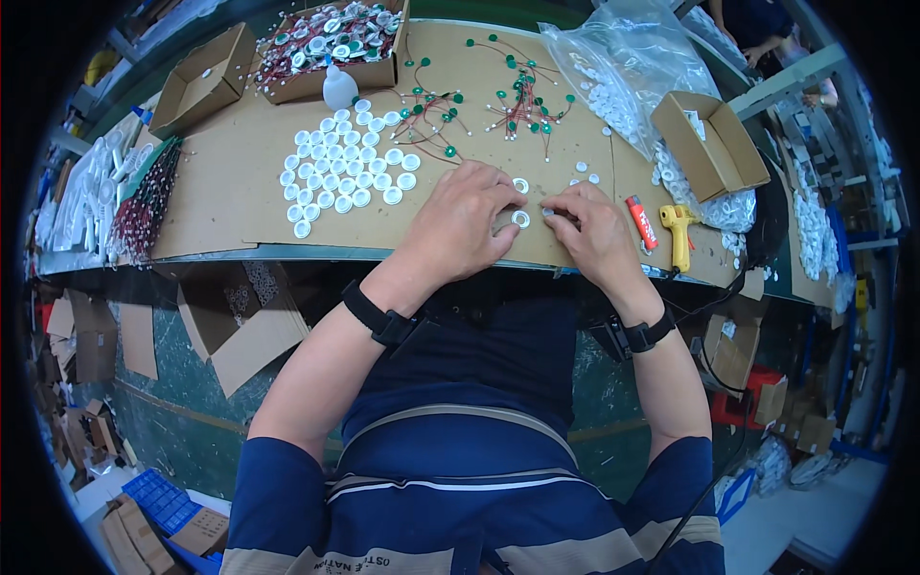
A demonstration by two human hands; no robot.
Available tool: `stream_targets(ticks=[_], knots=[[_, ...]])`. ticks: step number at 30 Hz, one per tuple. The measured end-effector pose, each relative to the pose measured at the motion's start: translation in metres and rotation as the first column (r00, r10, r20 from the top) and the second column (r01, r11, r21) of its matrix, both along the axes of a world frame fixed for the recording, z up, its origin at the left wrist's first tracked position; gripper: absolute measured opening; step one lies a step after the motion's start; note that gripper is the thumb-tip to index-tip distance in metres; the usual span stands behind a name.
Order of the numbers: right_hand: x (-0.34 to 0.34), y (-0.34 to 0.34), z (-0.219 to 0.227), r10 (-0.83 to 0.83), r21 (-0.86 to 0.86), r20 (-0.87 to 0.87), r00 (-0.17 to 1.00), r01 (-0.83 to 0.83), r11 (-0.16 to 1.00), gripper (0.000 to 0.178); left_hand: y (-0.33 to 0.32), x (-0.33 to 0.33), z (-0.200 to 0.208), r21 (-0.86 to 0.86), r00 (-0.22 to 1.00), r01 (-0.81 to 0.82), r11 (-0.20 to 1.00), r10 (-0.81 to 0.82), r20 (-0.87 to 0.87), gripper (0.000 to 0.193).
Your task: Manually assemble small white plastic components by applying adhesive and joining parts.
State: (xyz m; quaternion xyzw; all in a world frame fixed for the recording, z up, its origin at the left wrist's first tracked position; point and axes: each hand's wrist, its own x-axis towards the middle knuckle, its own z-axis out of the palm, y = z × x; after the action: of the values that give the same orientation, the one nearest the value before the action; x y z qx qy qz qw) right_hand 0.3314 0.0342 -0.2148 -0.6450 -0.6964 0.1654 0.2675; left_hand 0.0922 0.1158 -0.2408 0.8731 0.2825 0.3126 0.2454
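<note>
My left hand (pixel 467 222) rests over the cardboard-covered bench, fingers curved and thumb apart from the forefinger. Just off its fingertips lies a small white ring-shaped part (pixel 520 219), with a second white round part (pixel 520 185) above it. My right hand (pixel 594 230) is closed in a pinch to the right of these. At its fingertips shows a tiny pale bit, too small to name. Several white round parts (pixel 345 165) sit in a loose cluster left of my left hand. Beyond my hands lie green discs with red wires (pixel 525 105).
A red tube-shaped item (pixel 641 223) and a yellow glue gun (pixel 678 235) lie right of my right hand. A box of wired parts (pixel 331 72), a white squeeze bottle (pixel 339 88), an open carton (pixel 709 149) and clear bags of white pieces (pixel 623 81) stand further back.
</note>
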Motion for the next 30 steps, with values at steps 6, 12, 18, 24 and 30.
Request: stream_targets(ticks=[6, 12, 18, 24, 30], knots=[[-0.001, 0.0, -0.002, 0.049, 0.059, -0.005, 0.999, -0.049, 0.997, 0.021, 0.001, -0.001, 0.001, -0.018, 1.0, 0.018, 1.0, -0.018, -0.021, 0.033], [-0.014, 0.006, -0.003, 0.186, 0.157, -0.113, 0.976, -0.168, 0.973, 0.022, 0.002, 0.0, 0.001, -0.021, 1.0, 0.009, 1.0, -0.009, 0.0, 0.047], [-0.015, 0.008, -0.002, 0.213, 0.111, -0.073, 0.974, -0.205, 0.972, 0.022, 0.0, 0.0, 0.002, -0.027, 1.0, 0.002, 1.0, -0.002, 0.006, 0.056], [-0.016, 0.008, -0.005, 0.219, 0.129, -0.024, 0.975, -0.215, 0.968, 0.019, 0.001, -0.001, 0.001, -0.016, 1.0, -0.002, 1.0, 0.002, 0.01, 0.058], [-0.014, 0.01, -0.008, 0.21, 0.139, -0.029, 0.977, -0.204, 0.969, 0.019, 0.002, 0.0, 0.002, -0.025, 1.0, 0.005, 1.0, -0.005, 0.006, 0.057]])
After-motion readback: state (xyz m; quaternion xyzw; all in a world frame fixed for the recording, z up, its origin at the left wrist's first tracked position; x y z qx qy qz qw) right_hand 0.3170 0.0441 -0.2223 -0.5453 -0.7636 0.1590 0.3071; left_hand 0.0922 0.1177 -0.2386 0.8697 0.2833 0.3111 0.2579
